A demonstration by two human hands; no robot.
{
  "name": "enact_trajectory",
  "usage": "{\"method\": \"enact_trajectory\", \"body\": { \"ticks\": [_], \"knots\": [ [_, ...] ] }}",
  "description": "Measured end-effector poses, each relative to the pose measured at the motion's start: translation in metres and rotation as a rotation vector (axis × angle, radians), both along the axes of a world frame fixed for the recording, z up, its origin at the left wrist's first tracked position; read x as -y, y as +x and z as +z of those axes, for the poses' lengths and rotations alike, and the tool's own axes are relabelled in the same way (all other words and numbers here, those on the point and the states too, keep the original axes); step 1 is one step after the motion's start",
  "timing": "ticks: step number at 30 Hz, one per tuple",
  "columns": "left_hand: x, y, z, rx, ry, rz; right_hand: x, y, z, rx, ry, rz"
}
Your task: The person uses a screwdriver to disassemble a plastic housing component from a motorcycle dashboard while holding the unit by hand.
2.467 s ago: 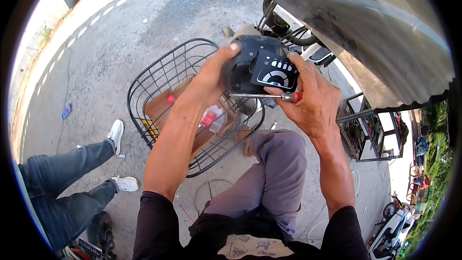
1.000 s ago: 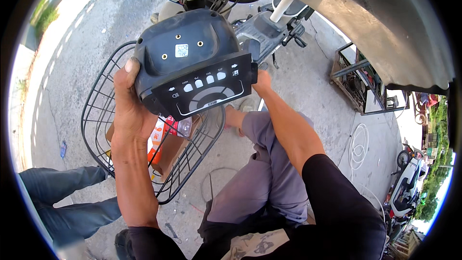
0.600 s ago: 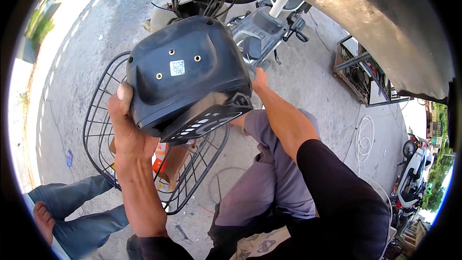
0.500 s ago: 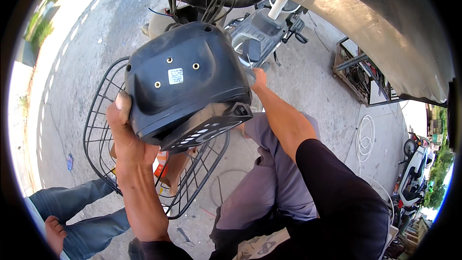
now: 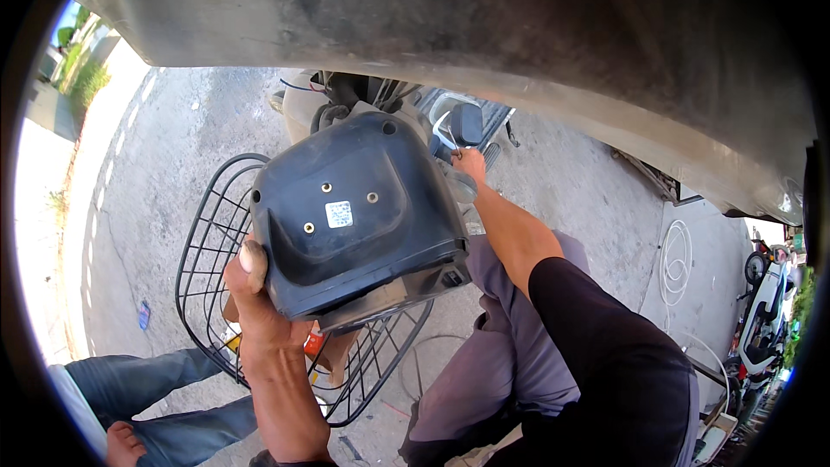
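A black plastic vehicle housing sits in the middle, with several brass-rimmed holes and a small white label on its face. My left hand grips its lower left corner, thumb up along the side; the other fingers are hidden beneath. Beyond its right side, my right hand is closed around something I cannot make out. A thin metal rod rises from that hand beside a dark rounded block. Cables run behind the housing's top. Under it is a black wire basket holding an orange-and-white packet and cardboard.
A large grey panel overhangs the top of the view. Another person's jeans-clad legs and hand are at lower left. A coiled white hose lies on the concrete at right, with parked scooters beyond.
The view has tilted, so the overhead panel covers more and the housing appears lower. The housing's slotted lower panel shows less. Both hands keep their places on either side.
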State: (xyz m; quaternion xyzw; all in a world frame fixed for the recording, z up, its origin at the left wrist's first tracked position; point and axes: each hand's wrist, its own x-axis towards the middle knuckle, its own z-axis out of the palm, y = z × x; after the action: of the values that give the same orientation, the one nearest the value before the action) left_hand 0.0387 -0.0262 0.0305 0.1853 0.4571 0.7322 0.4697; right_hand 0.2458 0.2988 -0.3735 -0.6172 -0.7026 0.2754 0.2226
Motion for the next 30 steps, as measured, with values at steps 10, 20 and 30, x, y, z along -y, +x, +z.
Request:
{"method": "enact_trajectory", "body": {
  "ticks": [10,20,30],
  "knots": [
    [-0.009,0.005,0.016,-0.055,-0.003,-0.093,-0.007,-0.009,-0.011,0.146,0.228,0.065],
    [-0.01,0.005,0.016,0.027,0.014,-0.143,0.007,-0.003,0.008,0.039,0.128,-0.026],
    [-0.017,0.015,0.023,0.061,0.043,-0.096,0.122,0.051,0.182,-0.853,-0.247,-0.338]
  ]
}}
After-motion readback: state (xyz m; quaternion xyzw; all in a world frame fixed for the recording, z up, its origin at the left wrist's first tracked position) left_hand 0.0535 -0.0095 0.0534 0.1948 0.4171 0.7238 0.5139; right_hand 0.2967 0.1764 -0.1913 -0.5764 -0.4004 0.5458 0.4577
